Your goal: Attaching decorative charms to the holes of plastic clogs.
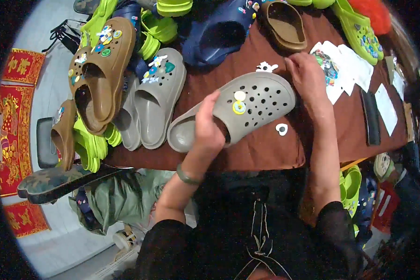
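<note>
"What are the grey clogs (261,102) made of?"
"Smooth, matt plastic, by their look."
"And the desk (270,151)?"
"Matt brown cloth (210,86) covers it; smooth white paper (360,70) lies toward its right edge."

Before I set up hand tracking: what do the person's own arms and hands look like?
The left hand is gloveless, with a smooth grey-green bangle at its wrist; the right hand is gloveless too, no bangle. Black sleeves end near the elbows.

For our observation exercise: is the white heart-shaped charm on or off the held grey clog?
Off: the charm lies on the brown cloth, apart from the clog in the left hand.
</note>
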The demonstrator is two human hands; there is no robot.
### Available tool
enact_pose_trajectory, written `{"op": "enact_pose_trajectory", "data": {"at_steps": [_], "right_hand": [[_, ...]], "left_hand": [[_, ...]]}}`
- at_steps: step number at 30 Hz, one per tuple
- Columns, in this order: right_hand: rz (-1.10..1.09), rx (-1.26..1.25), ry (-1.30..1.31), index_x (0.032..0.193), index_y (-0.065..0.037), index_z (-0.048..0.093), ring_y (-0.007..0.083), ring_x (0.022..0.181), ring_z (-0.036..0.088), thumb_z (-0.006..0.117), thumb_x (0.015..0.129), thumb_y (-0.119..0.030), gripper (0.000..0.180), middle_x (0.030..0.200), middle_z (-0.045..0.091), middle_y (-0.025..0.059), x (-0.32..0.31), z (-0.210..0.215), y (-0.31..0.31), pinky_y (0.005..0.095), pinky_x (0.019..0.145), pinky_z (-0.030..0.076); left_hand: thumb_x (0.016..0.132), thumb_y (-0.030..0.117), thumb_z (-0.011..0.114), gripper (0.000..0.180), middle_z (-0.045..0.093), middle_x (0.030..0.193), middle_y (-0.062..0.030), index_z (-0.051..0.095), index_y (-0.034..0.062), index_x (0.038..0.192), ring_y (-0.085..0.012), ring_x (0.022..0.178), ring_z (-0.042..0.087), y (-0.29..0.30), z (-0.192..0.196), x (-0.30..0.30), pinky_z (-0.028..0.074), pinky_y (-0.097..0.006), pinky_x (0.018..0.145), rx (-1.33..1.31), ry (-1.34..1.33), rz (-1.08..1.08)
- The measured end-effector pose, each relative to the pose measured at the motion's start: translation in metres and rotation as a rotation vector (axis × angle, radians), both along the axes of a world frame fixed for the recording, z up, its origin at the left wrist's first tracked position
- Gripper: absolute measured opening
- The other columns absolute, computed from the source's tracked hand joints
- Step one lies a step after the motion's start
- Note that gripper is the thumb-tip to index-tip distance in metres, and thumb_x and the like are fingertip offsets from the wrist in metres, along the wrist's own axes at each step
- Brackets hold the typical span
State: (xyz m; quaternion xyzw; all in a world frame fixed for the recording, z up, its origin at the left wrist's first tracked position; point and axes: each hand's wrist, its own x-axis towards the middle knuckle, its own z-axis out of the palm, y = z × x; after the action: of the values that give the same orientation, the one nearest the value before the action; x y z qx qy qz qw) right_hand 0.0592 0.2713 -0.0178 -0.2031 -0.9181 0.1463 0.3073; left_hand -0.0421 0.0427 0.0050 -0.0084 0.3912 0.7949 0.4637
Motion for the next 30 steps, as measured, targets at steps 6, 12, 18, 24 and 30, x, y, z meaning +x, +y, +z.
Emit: {"op": "enact_pose_trajectory", "data": {"at_steps": [6,12,18,24,30], "right_hand": [[0.579,-0.142,0.242,0.114,-0.006,0.059,0.0308,0.105,0.055,0.066,0.081,-0.021,0.037,0.108,0.061,0.0131,-0.011,0.034,-0.068,0.0383,0.093,0.044],[0.715,-0.057,0.250,0.107,-0.003,0.059,0.0302,0.103,0.056,0.063,0.084,-0.025,0.032,0.105,0.060,0.0104,-0.021,0.006,-0.090,0.0386,0.092,0.045],[0.654,0.070,0.303,0.092,0.000,0.054,0.0284,0.095,0.053,0.062,0.083,-0.026,0.028,0.098,0.056,0.0120,-0.026,0.005,-0.092,0.0384,0.085,0.044],[0.617,0.031,0.231,0.094,-0.001,0.051,0.0297,0.099,0.050,0.064,0.082,-0.021,0.027,0.100,0.053,0.0119,-0.028,0.004,-0.093,0.0411,0.088,0.042],[0.659,0.012,0.260,0.091,-0.001,0.049,0.0296,0.092,0.050,0.065,0.082,-0.021,0.027,0.095,0.051,0.0118,-0.033,-0.001,-0.090,0.0400,0.084,0.043]], "left_hand": [[0.095,0.028,0.039,0.042,0.058,0.120,-0.0175,0.050,-0.0024,0.122,-0.0309,0.109,0.058,-0.005,-0.009,0.006,0.044,-0.045,0.097,0.093,0.072,-0.040],[0.095,0.028,0.039,0.046,0.053,0.121,-0.0141,0.045,-0.0049,0.127,-0.0222,0.110,0.054,-0.015,-0.004,0.006,0.043,-0.036,0.098,0.081,0.553,-0.041],[0.098,0.025,0.036,0.037,0.058,0.115,-0.0113,0.052,-0.0012,0.118,-0.0210,0.108,0.057,-0.008,-0.001,-0.002,0.045,-0.036,0.094,0.328,0.222,-0.173],[0.094,0.025,0.046,0.031,0.061,0.109,-0.0098,0.056,0.0023,0.112,-0.0222,0.102,0.060,0.001,0.006,-0.009,0.047,-0.038,0.091,-0.220,0.107,-0.002],[0.093,0.025,0.049,0.027,0.062,0.107,-0.0088,0.057,0.0038,0.108,-0.0232,0.100,0.060,-0.002,-0.005,-0.019,0.047,-0.040,0.091,-0.172,-0.012,-0.021]]}}
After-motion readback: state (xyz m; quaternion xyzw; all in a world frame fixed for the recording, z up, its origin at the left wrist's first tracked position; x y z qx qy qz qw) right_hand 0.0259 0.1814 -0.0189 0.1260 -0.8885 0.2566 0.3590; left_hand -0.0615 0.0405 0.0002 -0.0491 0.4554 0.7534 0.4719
